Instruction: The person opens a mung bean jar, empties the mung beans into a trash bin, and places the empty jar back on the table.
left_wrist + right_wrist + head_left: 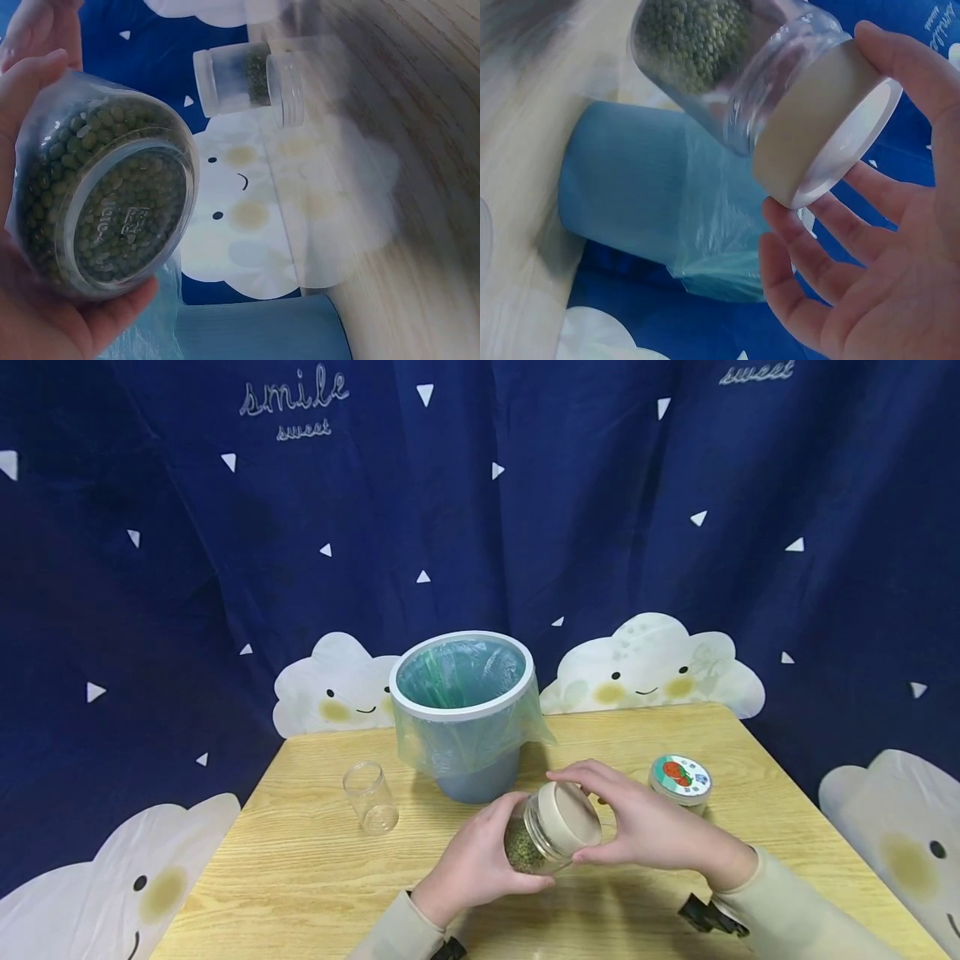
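Note:
A clear jar of green beans, probably mung beans (525, 843), is tilted above the front of the table, its beige lid (572, 817) towards the right. My left hand (483, 860) grips the jar's body, fingers and thumb wrapped around it. In the left wrist view, the jar's base (127, 210) faces the camera with beans behind it. My right hand (645, 822) holds the lid's rim between thumb and fingers. The right wrist view shows the lid (817, 124) sitting on the jar's neck, fingertips at its edge.
A blue bin (476, 781) with a white rim and green liner bag stands at the back middle. Left of it is a clear, lidless container (371, 802). At the right is a small jar (681, 781) with a printed lid. A dark blue curtain (480, 510) hangs behind.

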`<state>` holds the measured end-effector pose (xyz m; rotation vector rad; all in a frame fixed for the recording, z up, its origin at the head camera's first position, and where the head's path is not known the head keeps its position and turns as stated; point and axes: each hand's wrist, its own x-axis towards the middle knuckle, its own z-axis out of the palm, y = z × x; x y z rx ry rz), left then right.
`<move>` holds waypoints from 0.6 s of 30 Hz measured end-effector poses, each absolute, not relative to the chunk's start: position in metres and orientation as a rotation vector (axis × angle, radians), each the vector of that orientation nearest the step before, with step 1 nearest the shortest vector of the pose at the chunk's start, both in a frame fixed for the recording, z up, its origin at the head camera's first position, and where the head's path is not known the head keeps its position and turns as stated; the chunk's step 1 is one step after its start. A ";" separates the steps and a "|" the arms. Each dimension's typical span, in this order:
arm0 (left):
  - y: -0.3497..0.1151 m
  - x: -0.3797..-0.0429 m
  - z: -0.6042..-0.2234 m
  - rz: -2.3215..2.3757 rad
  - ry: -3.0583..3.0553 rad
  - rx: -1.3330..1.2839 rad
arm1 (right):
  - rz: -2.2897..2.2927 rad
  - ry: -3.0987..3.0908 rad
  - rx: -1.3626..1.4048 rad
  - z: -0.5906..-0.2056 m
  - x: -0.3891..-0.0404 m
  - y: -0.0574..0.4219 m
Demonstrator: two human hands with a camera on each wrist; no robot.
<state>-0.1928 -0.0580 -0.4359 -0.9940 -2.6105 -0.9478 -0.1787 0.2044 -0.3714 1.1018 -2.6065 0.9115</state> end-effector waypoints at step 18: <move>-0.060 -0.192 -0.436 -1.153 -2.625 -0.809 | 0.761 -2.616 0.847 -0.379 -0.180 0.246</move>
